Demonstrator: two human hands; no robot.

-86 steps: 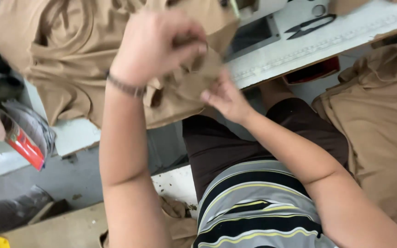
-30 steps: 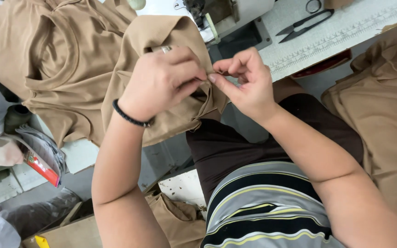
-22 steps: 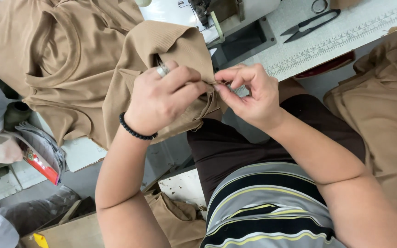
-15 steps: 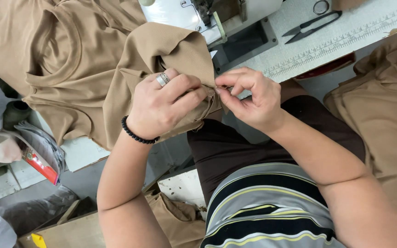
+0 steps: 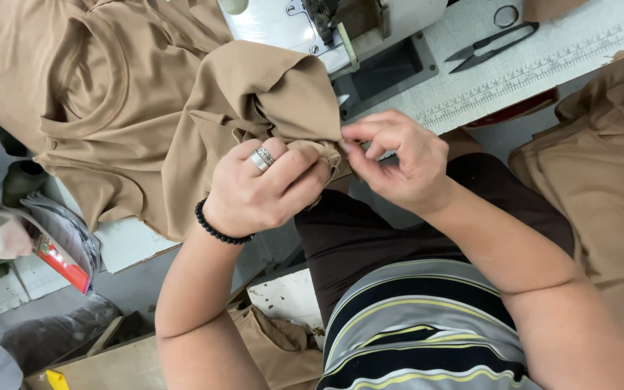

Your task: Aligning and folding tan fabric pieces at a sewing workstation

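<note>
A fold of soft tan knit garment was clenched in the curled left hand; its edge was pinched by the right hand.

From my feed, the sewing machine is cut off by the top edge above the tan garment, and my left hand hides the garment's gripped edge.

Soft matt tan knit cloth bunched in my left hand; shiny metal ring, glossy black bead bracelet, dark metal scissors.
</note>
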